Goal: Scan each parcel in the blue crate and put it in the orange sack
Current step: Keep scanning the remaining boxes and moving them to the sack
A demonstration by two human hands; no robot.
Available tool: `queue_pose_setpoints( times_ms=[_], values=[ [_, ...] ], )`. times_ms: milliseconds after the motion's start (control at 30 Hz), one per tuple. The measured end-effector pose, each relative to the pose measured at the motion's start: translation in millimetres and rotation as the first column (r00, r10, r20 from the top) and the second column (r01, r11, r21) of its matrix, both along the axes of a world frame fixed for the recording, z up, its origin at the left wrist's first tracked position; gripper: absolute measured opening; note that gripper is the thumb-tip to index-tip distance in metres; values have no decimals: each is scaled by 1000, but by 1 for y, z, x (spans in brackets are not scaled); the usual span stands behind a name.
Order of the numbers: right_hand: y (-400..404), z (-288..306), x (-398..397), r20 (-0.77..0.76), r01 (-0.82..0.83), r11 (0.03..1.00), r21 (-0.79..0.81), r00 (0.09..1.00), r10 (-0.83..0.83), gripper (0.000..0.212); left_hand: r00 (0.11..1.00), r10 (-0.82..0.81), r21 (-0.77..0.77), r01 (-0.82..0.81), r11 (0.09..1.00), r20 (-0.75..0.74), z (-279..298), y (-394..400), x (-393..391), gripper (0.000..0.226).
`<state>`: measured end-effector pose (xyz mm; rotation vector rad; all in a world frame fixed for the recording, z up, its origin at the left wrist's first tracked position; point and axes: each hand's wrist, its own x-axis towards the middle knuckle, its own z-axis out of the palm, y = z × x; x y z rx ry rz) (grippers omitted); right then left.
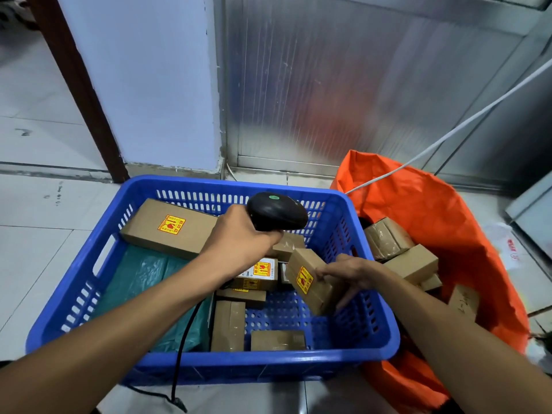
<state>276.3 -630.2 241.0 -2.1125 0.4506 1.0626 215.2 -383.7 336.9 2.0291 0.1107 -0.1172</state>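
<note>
My left hand point(239, 237) is wrapped round the handle of the black handheld barcode scanner point(277, 211), its black cable point(185, 333) trailing back over the near rim of the blue slotted plastic crate point(209, 369). My right hand point(349, 271) pinches a small brown cardboard parcel with a yellow-and-red fragile sticker point(310, 289), tilted, above the crate's right side. Below lie a long brown box point(167, 228), a teal plastic mailer point(140, 282) and several taped cartons point(228, 325). Just beside the crate on the right, the orange woven sack point(433, 210) gapes open with brown parcels point(412, 261) inside; a white cord point(448, 135) crosses above it.
</note>
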Motion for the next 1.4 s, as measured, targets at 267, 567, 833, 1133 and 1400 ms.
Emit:
queue_pose_setpoints(
  times_ms=[267, 567, 833, 1133, 1400],
  values=[
    [-25, 52, -16, 177, -111, 993, -46, 977, 118, 27, 1000, -3, 6, 3, 1000, 13, 4, 0, -4, 26],
    [-56, 109, -42, 541, -84, 918, -387, 786, 299, 26, 1000, -13, 56, 13, 998, 9, -1, 0, -5, 24],
    [-95, 93, -52, 596, 64, 820, -568, 720, 356, 62, 1000, -22, 70, 21, 997, 13, -6, -5, -5, 27],
    [-100, 69, -61, 492, -28, 647, -762, 624, 607, 58, 999, -47, 82, 46, 996, 14, -13, -16, -4, 22],
    [-108, 54, -65, 525, -31, 707, -706, 647, 553, 61, 996, -85, 124, 86, 989, -15, -18, -27, -3, 21]
  ],
)
